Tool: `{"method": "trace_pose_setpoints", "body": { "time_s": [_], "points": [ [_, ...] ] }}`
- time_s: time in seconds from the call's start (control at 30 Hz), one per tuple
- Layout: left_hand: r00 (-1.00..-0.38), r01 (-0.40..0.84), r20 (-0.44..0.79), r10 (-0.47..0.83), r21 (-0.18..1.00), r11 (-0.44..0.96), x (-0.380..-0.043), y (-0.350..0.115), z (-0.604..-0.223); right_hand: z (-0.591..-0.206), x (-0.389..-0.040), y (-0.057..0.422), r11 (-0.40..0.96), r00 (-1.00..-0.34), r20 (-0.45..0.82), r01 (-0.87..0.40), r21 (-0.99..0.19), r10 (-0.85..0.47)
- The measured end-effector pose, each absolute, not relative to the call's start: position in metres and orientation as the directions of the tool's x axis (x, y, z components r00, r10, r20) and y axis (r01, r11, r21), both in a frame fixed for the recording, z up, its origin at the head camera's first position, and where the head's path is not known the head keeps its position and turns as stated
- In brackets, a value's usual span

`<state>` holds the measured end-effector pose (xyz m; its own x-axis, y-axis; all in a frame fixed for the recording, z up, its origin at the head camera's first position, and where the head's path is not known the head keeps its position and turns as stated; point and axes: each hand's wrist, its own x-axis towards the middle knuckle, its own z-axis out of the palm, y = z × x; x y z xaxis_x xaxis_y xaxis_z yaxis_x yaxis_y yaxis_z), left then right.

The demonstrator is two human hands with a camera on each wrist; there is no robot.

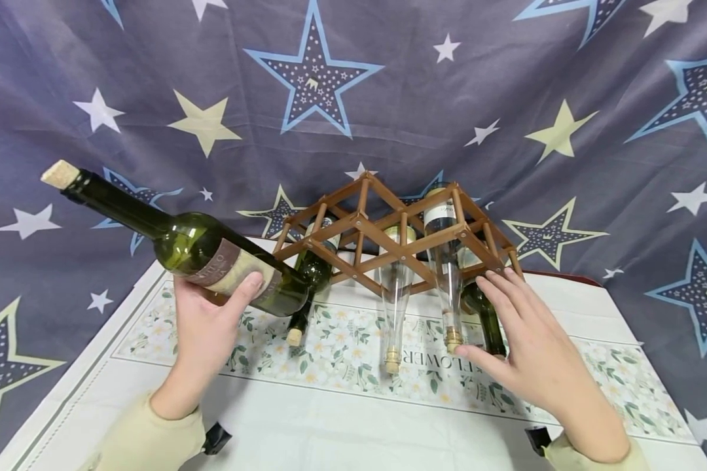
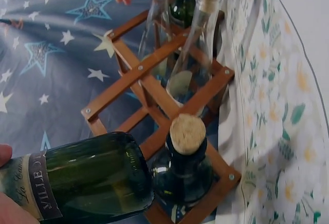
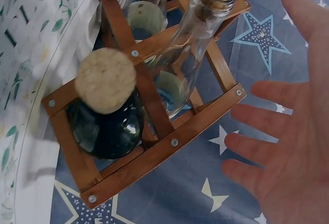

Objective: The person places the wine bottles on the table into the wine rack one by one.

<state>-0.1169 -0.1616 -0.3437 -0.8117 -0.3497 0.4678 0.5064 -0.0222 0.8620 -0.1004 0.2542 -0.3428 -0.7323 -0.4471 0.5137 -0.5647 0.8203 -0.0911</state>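
In the head view my left hand point(image 1: 203, 330) grips a corked dark green wine bottle point(image 1: 197, 242) round its labelled body, thumb over the label. The bottle is tilted, neck up to the left and base beside the wooden wine rack point(image 1: 403, 257). In the left wrist view the base of this green bottle point(image 2: 97, 175) overlaps a racked one. My right hand point(image 1: 533, 343) is spread at the rack's right end, holding nothing. Seen from the right wrist, its straight fingers point at the rack's edge. The rack holds two clear bottles point(image 1: 396, 294) and two green bottles point(image 1: 313, 269), necks toward me.
The rack stands on a table with a white cloth point(image 1: 330, 418) that has a flower-printed band. Close behind it hangs a dark curtain point(image 1: 400, 118) with stars. The bottle necks stick out from the rack's front.
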Motion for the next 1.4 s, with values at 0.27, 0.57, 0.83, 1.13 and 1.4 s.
{"method": "trace_pose_setpoints", "body": {
  "time_s": [0.27, 0.57, 0.83, 1.13, 1.4],
  "points": [
    [-0.842, 0.483, 0.435, -0.318, 0.872, -0.085, -0.116, -0.144, -0.342, -0.337, -0.102, 0.243, 0.811, -0.727, 0.505, -0.578, -0.087, -0.465],
    [-0.865, 0.463, 0.429, -0.261, 0.883, -0.081, -0.114, -0.128, -0.343, -0.335, -0.105, 0.225, 0.793, -0.712, 0.502, -0.604, -0.081, -0.49],
    [-0.868, 0.479, 0.451, -0.208, 0.872, -0.105, -0.115, -0.115, -0.347, -0.334, -0.106, 0.21, 0.777, -0.701, 0.5, -0.623, -0.084, -0.508],
    [-0.892, 0.445, 0.418, -0.172, 0.879, -0.174, -0.112, -0.099, -0.348, -0.336, -0.106, 0.192, 0.759, -0.698, 0.483, -0.644, -0.099, -0.529],
    [-0.906, 0.421, 0.4, -0.141, 0.885, -0.197, -0.111, -0.087, -0.352, -0.335, -0.108, 0.18, 0.731, -0.67, 0.498, -0.675, -0.101, -0.551]
  ]
}}
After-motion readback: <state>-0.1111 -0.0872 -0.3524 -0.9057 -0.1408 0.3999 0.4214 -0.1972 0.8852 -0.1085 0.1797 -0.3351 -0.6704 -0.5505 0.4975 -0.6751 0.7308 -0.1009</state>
